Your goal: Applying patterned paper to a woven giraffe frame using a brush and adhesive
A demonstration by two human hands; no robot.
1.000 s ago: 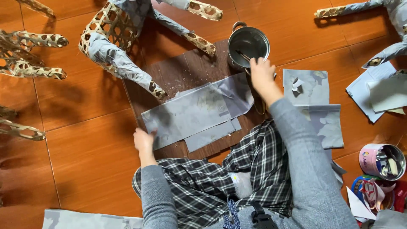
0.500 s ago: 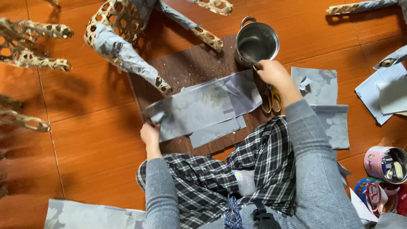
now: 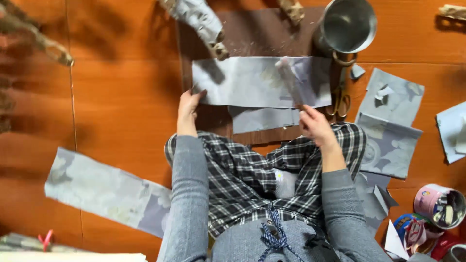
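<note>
Head view: both hands at a grey paper strip on a dark board.
Left hand (image 3: 187, 107), fingers together, presses the paper strip's (image 3: 252, 81) left edge flat. Right hand (image 3: 315, 127) pinches a brush (image 3: 289, 80), blurred, its tip over the strip. Metal pot (image 3: 347, 25) and scissors (image 3: 340, 97) sit just right of the board (image 3: 252, 34).

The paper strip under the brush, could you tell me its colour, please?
Pale grey-blue paper strip, faintly mottled; head view.

My left hand (image 3: 188, 109) lies flat, fingers spread, at the near-left corner of the grey paper strip (image 3: 252, 82). My right hand (image 3: 315, 127), fingers curled, pinches a brush at the strip's near edge, both arms bent inward.
</note>
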